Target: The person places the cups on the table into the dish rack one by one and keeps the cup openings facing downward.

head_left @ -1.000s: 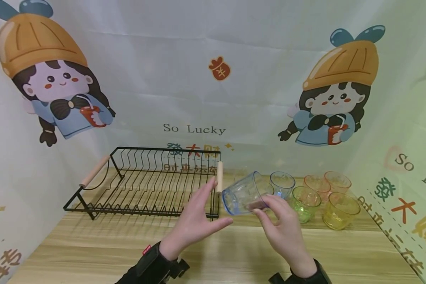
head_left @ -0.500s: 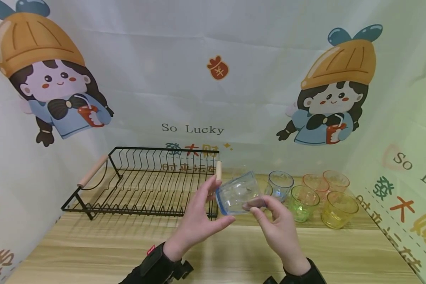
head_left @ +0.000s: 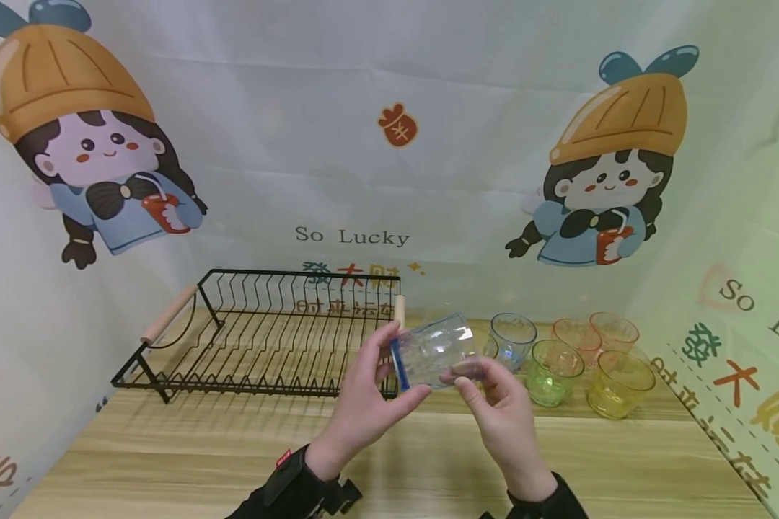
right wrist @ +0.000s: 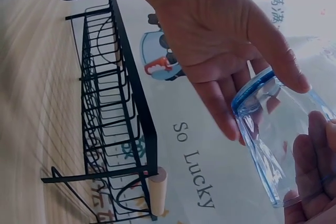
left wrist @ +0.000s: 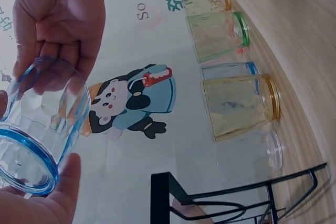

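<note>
On the wooden table sits a black wire rack, and just in front of its right end both hands, the left hand and the right hand, hold a clear cup with a blue rim tipped sideways in the air, near the colored cups.

Both hands raised together, fingers curled, palms facing.

The blue-rimmed cup looks like clear glossy plastic, the rack thin black matt wire with pale wooden handles, the table smooth light wood-grain, the backdrop printed cloth.
</note>
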Action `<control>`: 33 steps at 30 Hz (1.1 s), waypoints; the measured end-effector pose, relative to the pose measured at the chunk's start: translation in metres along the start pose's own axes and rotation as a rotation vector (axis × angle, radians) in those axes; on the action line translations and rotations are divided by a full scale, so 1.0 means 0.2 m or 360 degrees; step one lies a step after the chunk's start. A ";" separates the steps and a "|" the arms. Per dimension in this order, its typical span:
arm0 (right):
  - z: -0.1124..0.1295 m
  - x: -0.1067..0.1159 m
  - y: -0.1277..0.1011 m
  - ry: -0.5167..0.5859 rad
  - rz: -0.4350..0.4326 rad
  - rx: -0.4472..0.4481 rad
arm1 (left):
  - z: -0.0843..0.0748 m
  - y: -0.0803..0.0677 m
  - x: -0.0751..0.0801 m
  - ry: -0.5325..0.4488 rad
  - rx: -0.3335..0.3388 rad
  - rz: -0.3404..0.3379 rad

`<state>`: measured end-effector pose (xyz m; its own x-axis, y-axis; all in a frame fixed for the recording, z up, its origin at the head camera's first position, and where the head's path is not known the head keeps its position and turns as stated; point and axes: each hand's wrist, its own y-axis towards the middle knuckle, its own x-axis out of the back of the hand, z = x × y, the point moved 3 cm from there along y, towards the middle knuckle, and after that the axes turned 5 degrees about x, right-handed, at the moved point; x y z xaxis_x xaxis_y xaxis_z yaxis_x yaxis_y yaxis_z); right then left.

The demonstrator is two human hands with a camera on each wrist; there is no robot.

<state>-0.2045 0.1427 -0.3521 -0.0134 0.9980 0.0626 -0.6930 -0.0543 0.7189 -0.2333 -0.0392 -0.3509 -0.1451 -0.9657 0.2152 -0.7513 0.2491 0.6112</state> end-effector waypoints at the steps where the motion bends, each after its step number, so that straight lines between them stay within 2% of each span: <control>1: 0.00 0.00 0.00 0.0009 -0.0001 0.0004 | 0.00 0.00 0.00 -0.0018 -0.0006 -0.0005; 9: -0.01 -0.01 0.00 0.0032 0.0054 0.0072 | 0.00 -0.01 0.02 -0.0037 -0.0052 -0.0073; 15: -0.02 0.01 0.00 0.0009 0.0127 0.0105 | 0.00 0.00 0.08 -0.0025 0.0038 -0.0105; 26: -0.04 0.11 -0.03 -0.0091 0.0100 0.0083 | 0.00 0.01 0.17 0.0070 0.0154 -0.0153; 33: -0.04 0.18 -0.04 -0.0197 0.0083 0.0066 | 0.01 0.02 0.24 0.0147 0.0161 -0.0182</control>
<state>-0.2057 0.1800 -0.3611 0.0425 0.9821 0.1836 -0.6633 -0.1097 0.7403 -0.2440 -0.0851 -0.3404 0.0013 -0.9754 0.2204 -0.8212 0.1247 0.5569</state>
